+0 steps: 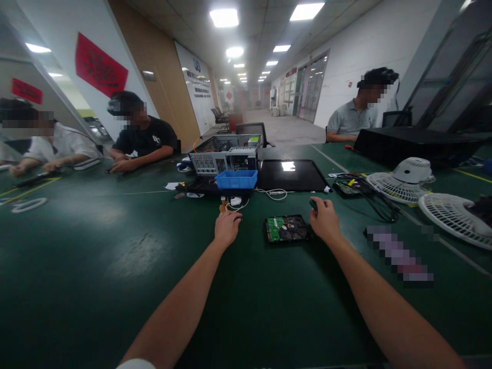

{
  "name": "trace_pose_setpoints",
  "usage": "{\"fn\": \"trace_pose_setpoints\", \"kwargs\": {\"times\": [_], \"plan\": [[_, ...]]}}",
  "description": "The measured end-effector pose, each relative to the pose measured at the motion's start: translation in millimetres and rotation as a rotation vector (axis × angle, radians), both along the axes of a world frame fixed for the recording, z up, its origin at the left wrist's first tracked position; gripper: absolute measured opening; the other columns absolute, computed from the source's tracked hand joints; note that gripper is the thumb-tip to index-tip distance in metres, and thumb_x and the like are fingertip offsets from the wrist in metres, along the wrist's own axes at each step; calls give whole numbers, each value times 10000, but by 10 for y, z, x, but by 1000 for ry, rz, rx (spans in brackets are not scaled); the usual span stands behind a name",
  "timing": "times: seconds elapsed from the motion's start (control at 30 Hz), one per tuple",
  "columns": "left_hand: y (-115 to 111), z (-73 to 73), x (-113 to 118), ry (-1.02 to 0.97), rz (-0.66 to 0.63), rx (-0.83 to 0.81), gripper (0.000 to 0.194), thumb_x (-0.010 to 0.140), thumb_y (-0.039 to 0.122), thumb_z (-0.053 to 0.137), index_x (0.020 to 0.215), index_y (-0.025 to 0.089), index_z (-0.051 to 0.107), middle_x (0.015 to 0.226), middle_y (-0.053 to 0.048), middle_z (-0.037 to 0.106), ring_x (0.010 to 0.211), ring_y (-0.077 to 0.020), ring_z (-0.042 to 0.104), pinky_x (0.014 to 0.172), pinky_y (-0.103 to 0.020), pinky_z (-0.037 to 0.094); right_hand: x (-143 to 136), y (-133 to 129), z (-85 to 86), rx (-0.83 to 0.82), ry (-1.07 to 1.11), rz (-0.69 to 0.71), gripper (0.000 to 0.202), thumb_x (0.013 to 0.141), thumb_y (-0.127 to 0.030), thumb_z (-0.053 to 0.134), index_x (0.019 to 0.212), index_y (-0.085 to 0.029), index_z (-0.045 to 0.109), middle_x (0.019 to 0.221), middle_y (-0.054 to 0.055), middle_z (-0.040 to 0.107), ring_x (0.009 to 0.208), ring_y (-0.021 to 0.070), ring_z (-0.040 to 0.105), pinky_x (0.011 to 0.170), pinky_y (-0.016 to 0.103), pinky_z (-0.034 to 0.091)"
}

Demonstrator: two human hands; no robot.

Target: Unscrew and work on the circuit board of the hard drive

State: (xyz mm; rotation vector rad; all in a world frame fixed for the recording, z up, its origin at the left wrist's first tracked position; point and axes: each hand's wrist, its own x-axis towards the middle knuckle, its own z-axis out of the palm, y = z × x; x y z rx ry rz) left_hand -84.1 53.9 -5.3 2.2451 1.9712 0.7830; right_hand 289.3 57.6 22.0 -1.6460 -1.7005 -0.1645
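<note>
A hard drive [287, 228], its green circuit board facing up, lies flat on the green table [126, 287] between my two hands. My right hand [323, 218] is just to the right of the drive, its fingers closed on a small dark item [313, 206] that is too small to name. Left of the drive, my left hand [227, 227] is low over the table with its fingers together; whether they hold anything is hidden. A white cable [240, 206] and a small brown piece [222, 206] lie just beyond my left fingertips.
Ahead stand a blue bin [236, 179], an open computer case [225, 159] and a flat black panel [292, 175]. At right are black cables [378, 204], white fan parts [400, 182] and a large black case [415, 146]. Several people sit around the table.
</note>
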Motion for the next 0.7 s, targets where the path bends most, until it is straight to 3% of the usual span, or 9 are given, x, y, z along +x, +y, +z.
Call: {"fn": "trace_pose_setpoints", "kwargs": {"times": [0.23,0.7], "plan": [[-45,44,79,94,-27,4,236,949,264,624,1160,293,724,1148,-68,656,1127,-280,552,983,-417,436,70,41,-99,-327,-98,-73,471,932,-224,497,1402,-212,526,1212,153,543,969,262,627,812,346,475],[-92,94,175,196,-66,62,150,944,224,591,993,234,732,1095,-93,659,1100,-304,550,917,-436,446,82,40,-85,-386,-125,-61,471,932,-226,490,1402,-221,520,1246,162,547,997,282,639,818,358,469]]}}
